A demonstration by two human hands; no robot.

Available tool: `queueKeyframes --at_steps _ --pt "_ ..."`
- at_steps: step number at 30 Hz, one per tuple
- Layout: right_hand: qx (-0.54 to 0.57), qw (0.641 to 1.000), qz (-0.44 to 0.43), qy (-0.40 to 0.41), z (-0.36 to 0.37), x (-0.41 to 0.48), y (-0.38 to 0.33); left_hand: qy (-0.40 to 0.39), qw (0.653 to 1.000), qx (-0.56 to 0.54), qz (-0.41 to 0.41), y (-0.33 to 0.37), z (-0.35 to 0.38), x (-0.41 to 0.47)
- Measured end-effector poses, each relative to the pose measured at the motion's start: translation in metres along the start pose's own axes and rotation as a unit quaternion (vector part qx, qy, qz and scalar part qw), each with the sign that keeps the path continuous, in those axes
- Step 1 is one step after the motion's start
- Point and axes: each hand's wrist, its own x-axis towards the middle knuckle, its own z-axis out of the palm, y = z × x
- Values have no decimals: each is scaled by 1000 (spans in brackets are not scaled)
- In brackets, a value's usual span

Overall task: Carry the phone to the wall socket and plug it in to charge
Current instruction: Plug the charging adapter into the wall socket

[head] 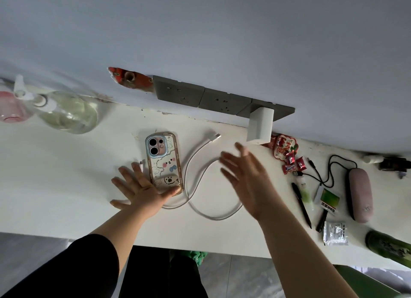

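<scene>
The phone (163, 162) lies face down on the white table (55, 186) in a cartoon-print case, camera end toward the wall. My left hand (139, 189) rests flat at its lower left corner, fingers spread, thumb touching the case's bottom edge. A white charging cable (200, 164) loops on the table right of the phone, its free plug (216, 136) pointing at the wall. My right hand (246, 177) hovers open above the cable's right loop. A white charger block (260, 128) sits in the rightmost of three grey wall sockets (200, 95).
A glass jar (69, 114) and a pink container (11, 108) stand at the far left. To the right lie candy wrappers (287, 153), pens (302, 204), a pink case (359, 195) with a black cord, a foil packet (334, 233) and a green bottle (389, 248).
</scene>
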Motion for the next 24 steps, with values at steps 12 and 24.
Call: queueKeyframes --at_steps 12,24 --pt "-507 837 -38 204 65 94 65 12 1000 -8 -1 3 -1 -1" --pt "-136 984 4 115 25 13 50 25 1000 -3 3 -6 5 9"
